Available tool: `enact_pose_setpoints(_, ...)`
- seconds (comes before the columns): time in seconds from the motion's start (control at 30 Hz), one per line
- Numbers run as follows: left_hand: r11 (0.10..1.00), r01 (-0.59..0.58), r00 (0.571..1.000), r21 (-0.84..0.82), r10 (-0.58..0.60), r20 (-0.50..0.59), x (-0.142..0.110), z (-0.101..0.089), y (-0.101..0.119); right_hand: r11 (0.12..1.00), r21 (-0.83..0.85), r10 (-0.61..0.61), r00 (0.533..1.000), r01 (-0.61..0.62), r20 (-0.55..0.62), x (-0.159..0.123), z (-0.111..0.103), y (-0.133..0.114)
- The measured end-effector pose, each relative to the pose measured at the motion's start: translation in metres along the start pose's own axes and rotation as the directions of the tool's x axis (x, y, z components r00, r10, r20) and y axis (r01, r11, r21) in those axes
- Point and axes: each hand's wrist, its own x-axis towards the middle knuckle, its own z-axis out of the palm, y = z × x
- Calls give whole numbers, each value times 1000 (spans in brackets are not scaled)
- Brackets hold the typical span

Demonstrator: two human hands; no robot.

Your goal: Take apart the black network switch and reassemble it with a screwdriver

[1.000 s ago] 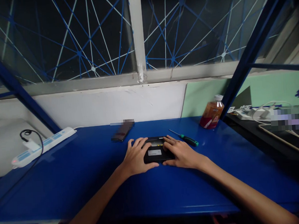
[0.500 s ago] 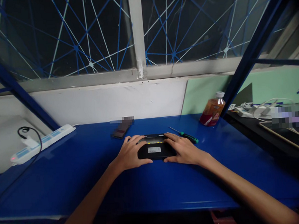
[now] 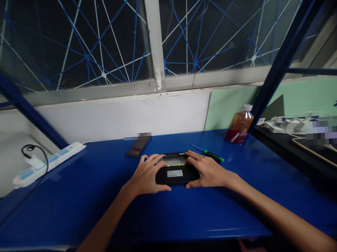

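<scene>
A flat black device (image 3: pixel 164 178) with a white label (image 3: pixel 175 173) on its near part is between my two hands above the middle of the blue table. Behind the label shows a pale grey strip (image 3: pixel 175 161) edged with small yellow marks. My left hand (image 3: pixel 147 175) grips the left end, fingers over the top and thumb along the near edge. On the right end my right hand (image 3: pixel 207 170) holds it the same way. The exact kind of device cannot be made out. Just behind my right hand lies a screwdriver (image 3: pixel 213 155) with a green and black handle.
A phone (image 3: pixel 138 147), partly blurred out, lies at the back left. The white power strip (image 3: pixel 52 163) with a plugged-in black cable is at the far left. A drink bottle (image 3: pixel 239 125) stands at the back right, near chargers and cables (image 3: pixel 294 125) on a dark surface.
The labelled black part of the device has shifted slightly towards me, and more of the grey strip shows behind it. Both hands keep their grip on the ends.
</scene>
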Motion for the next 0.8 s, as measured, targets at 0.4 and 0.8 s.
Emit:
enact_pose_setpoints(0.4, 995, -35, 999, -90, 32, -26, 1, -7, 4, 985, 175, -1, 999, -8, 54, -1, -2, 7)
enact_pose_setpoints(0.8, 986, -75, 984, -151, 49, -169, 3, -8, 9, 981, 177, -68, 996, 78, -59, 2, -14, 3)
